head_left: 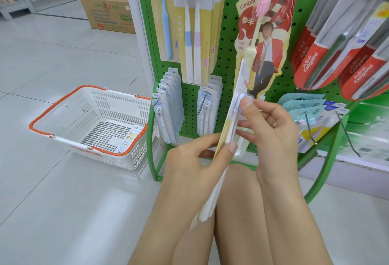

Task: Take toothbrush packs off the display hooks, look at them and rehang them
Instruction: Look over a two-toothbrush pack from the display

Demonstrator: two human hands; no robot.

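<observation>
Toothbrush pack [228, 130] being held edge-on in front of green pegboard rack [229, 39], off hooks, low over knees. Left hand [189, 166] pinching lower edge between thumb and fingers; right hand [271, 130] gripping upper part, thumb pressing on blister near brush head. Both hands probably turning pack for looking at its face. Hung packs [189, 22] waiting above; rehanging not yet done. White basket [63, 121] standing on floor, well apart at left.

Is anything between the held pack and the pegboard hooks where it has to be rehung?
Nothing visible blocks it. The pack, seen edge-on, is held by the left hand and right hand in front of the pegboard, below the red canbar packs. Which hook it belongs on cannot be told.
</observation>
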